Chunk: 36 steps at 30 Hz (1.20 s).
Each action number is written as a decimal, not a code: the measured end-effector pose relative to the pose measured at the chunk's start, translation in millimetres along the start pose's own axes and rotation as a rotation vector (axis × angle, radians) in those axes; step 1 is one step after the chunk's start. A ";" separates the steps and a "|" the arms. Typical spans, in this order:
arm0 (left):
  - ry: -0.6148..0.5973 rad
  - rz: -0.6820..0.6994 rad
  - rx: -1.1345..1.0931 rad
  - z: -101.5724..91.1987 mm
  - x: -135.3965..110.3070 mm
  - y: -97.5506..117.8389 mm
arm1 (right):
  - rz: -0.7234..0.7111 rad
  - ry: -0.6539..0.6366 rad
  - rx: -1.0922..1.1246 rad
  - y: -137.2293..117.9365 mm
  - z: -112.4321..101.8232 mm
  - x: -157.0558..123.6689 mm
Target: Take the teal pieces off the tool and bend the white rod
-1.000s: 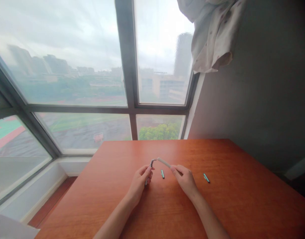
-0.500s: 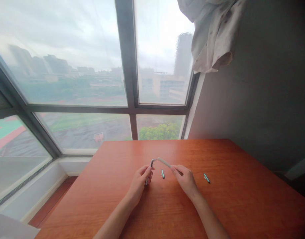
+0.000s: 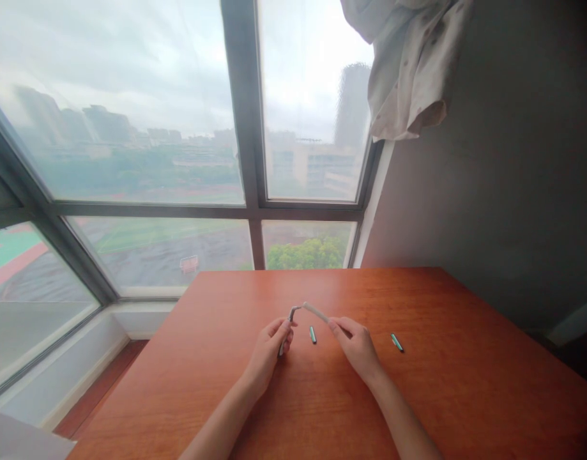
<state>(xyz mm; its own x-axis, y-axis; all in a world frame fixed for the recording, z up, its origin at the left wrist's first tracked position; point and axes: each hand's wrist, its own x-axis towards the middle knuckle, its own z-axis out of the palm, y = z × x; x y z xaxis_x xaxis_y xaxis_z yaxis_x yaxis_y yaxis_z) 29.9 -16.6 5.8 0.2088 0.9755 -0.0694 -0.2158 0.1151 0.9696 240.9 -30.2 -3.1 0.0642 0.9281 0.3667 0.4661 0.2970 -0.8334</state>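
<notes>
A grey razor handle [image 3: 292,313] with a bent, narrow neck is held in my left hand [image 3: 268,351], its fingers closed round the lower part. My right hand [image 3: 356,344] pinches one end of a slim pale stick [image 3: 315,312]. The stick's far end points up and left, at the tip of the handle's neck; whether the two touch I cannot tell. Between my hands lies a small dark-and-green razor head [image 3: 313,335]. A second razor head [image 3: 397,342] rests to the right of my right hand.
The reddish-brown wooden table [image 3: 178,383] spreads under both arms. Beyond its far edge stand large windows with a grey frame [image 3: 255,214]. A pale cloth [image 3: 408,76] hangs at the upper right, beside a grey wall [image 3: 489,191].
Very little differs. Both hands keep their grips and places, and the razor heads lie where they were.
</notes>
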 end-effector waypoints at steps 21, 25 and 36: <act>0.053 0.094 0.127 2.2 -1.6 5.5 | -0.007 -0.095 0.050 -12.6 -1.1 -1.4; 0.058 0.139 0.148 1.0 -0.4 3.0 | -0.001 -0.104 0.050 -11.5 -0.9 -1.3; 0.027 0.112 0.142 2.8 -1.8 4.1 | 0.025 -0.085 0.044 -11.6 -1.6 -2.7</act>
